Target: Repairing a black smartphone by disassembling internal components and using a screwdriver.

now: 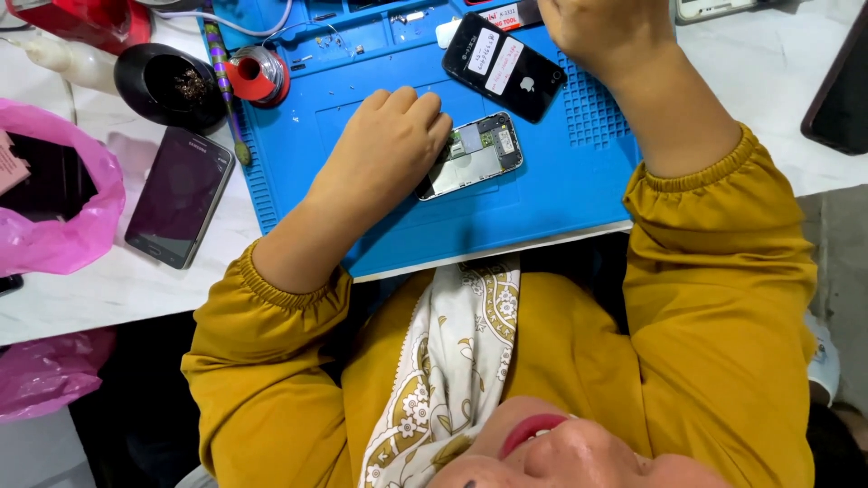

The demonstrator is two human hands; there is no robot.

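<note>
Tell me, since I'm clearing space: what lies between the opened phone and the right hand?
Head view: a black phone, back up, on the blue mat.

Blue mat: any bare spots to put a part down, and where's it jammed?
Bare: the blue mat right of the opened phone, toward its front edge, and the white table right of the mat. Crowded: the mat's back edge, with tape roll, black phone back and small parts; the left hand covers the centre.

We see a black phone back (pixel 504 66) on the blue mat (pixel 542 181), two white labels (pixel 494 56) stuck on it. A dark-screened phone (pixel 179 196) lies on the white table (pixel 90 289), beside a pink bag (pixel 63 239).
</note>
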